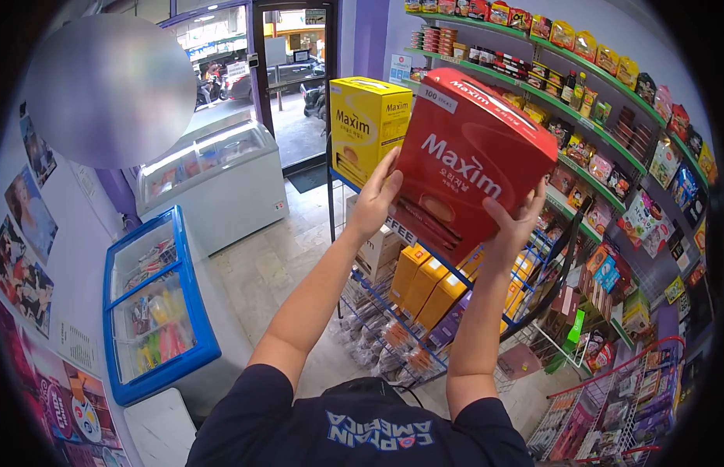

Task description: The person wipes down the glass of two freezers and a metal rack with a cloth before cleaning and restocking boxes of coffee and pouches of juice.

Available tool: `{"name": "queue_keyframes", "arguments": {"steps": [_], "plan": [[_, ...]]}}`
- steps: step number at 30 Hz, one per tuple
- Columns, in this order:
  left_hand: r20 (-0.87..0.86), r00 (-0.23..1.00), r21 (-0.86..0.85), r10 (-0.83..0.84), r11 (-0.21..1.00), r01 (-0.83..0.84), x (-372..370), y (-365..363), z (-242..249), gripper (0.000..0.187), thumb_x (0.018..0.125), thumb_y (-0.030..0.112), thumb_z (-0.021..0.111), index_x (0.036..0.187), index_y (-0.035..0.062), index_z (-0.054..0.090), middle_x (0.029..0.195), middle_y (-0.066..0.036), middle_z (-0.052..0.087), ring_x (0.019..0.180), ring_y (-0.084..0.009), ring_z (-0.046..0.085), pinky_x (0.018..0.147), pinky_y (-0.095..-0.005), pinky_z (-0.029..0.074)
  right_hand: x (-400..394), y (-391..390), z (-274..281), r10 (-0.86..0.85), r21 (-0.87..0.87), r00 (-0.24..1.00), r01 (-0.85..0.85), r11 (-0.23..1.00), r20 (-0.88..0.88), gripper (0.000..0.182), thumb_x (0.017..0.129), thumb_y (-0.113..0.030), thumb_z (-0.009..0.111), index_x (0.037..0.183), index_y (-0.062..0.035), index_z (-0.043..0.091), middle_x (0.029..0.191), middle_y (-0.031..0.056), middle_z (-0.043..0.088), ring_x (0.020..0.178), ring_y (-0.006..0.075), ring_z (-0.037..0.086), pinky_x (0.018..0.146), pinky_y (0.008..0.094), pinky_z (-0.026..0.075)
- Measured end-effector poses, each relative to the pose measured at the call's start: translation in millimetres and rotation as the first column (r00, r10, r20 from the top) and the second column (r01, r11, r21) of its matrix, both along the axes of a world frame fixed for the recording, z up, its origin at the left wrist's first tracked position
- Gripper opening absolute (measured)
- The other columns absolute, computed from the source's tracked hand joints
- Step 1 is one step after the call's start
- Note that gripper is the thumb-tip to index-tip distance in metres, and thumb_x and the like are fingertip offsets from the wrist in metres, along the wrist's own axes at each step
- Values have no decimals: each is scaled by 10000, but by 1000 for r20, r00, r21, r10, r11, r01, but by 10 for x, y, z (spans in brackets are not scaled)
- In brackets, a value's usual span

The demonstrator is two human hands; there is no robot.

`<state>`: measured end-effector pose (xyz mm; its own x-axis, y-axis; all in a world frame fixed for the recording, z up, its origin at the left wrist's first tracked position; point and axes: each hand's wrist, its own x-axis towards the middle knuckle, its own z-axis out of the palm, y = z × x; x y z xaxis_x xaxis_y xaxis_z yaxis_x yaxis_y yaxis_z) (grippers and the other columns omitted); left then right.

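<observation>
A big red Maxim coffee box (463, 167), marked 100 sticks, is tilted in the air in front of me. My left hand (376, 197) grips its left edge, with the thumb on the front face. On the lower right side my right hand (519, 218) holds it, thumb across the front and fingers around the edge. Behind my left hand, a yellow Maxim box (369, 128) stands upright on top of a blue wire rack (436, 257). The red box hides part of the rack's top.
Orange boxes (425, 284) and packets fill the rack's lower levels. Green-edged wall shelves (587, 121) full of groceries line the right. Two glass-topped freezers, one white (222, 198) and one blue-rimmed (214, 338), stand left. A wire display rack (611, 412) is at lower right.
</observation>
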<state>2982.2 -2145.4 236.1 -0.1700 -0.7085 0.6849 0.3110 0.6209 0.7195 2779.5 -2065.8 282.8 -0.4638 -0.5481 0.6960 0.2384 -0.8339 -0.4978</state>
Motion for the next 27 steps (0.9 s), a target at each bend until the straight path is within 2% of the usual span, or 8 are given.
{"name": "queue_keyframes", "arguments": {"steps": [3,6,10,13,17,22,25,27], "plan": [[52,995,34,-90,996,88,174,307,123,601,988,243,555,1475,12,291,1382,-88,465,1253,-151,426,1070,-300,323,32,327,33,161,-28,983,-164,986,-85,1049,525,33,827,1431,-63,306,1212,80,539,1140,236,547,1014,366,447],[-61,979,98,-196,975,201,509,791,46,803,852,180,727,1492,42,262,1363,-71,487,1248,-163,450,1058,-325,352,141,519,-156,300,1,941,-304,953,-158,1047,508,-32,851,1410,-65,319,1250,83,516,1176,250,525,1027,382,432],[-136,985,150,102,985,-81,762,1758,-279,890,805,173,757,1508,49,227,1392,-86,456,1276,-191,431,1076,-350,337,414,669,-642,532,166,825,-508,845,-190,981,571,-114,860,1387,-38,322,1270,102,500,1185,220,509,1000,387,425],[-105,928,172,356,926,-336,866,2594,-536,917,816,217,752,1522,54,190,1447,-113,391,1329,-213,373,1105,-367,295,724,956,-986,756,327,633,-689,648,-165,836,676,-144,819,1357,-21,351,1238,121,529,1127,204,544,969,361,442],[-45,702,319,711,676,-664,1049,3716,-1125,884,829,292,752,1500,38,236,1418,-123,420,1302,-226,403,1097,-375,306,1213,1338,-1446,934,466,284,-811,354,-216,770,752,-131,776,1376,-14,340,1263,136,528,1141,207,546,977,353,444],[29,351,406,936,310,-859,987,5271,-1627,873,784,160,767,1478,14,259,1381,-136,456,1260,-230,452,1079,-368,343,1817,2247,-1729,957,683,-198,-730,1,-213,837,797,-122,772,1446,-11,256,1293,128,523,1178,188,528,998,364,445],[113,130,363,985,81,-928,856,6097,-1959,959,756,109,772,1509,24,183,1441,-136,381,1305,-237,408,1098,-372,326,2120,2836,-1986,894,735,-402,-665,-135,-199,860,787,-133,788,1458,-33,259,1303,129,540,1145,208,562,987,368,462],[145,9,346,989,-42,-937,792,6632,-2229,971,755,95,767,1515,28,166,1456,-137,358,1319,-242,391,1100,-376,326,2288,3245,-2247,855,757,-430,-650,-70,-291,857,755,-146,802,1442,-44,300,1262,164,583,1137,236,588,970,376,468]]}}
